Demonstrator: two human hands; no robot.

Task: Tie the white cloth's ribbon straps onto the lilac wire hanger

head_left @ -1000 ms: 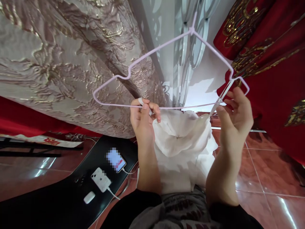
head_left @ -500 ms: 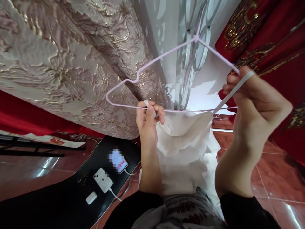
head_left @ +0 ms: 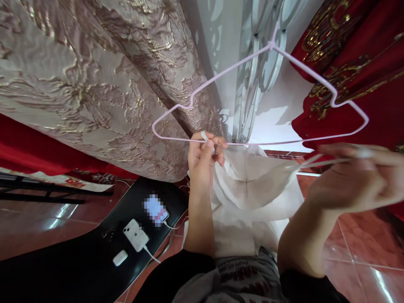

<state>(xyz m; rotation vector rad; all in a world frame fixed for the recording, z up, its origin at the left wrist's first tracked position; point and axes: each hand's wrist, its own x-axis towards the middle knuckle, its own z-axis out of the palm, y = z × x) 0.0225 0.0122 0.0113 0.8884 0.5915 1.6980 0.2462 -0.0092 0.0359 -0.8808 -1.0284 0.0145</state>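
A pale lilac hanger [head_left: 235, 66] is in front of me, its shoulders and notches bare. My left hand [head_left: 206, 153] is closed around its bottom bar, left of the middle, with a bit of white strap looped over a finger. Below the bar hangs a thin off-white garment [head_left: 252, 185]. My right hand [head_left: 356, 176], blurred by motion, is apart from the hanger at lower right. From it a white strap [head_left: 331, 161] stretches to the garment's upper right corner, pulling that side outward.
A beige and gold embossed fabric [head_left: 94, 80] hangs at left, a red fabric with gold beading [head_left: 344, 71] at right. White metal scrollwork [head_left: 252, 84] stands behind the hanger. On a black bench [head_left: 82, 252] lie two phones with cables [head_left: 135, 235] and a white case [head_left: 120, 258].
My right hand has left the hanger's right shoulder and moved right and down with the strap, uncovering that end. The hanger and my left hand have shifted slightly right.
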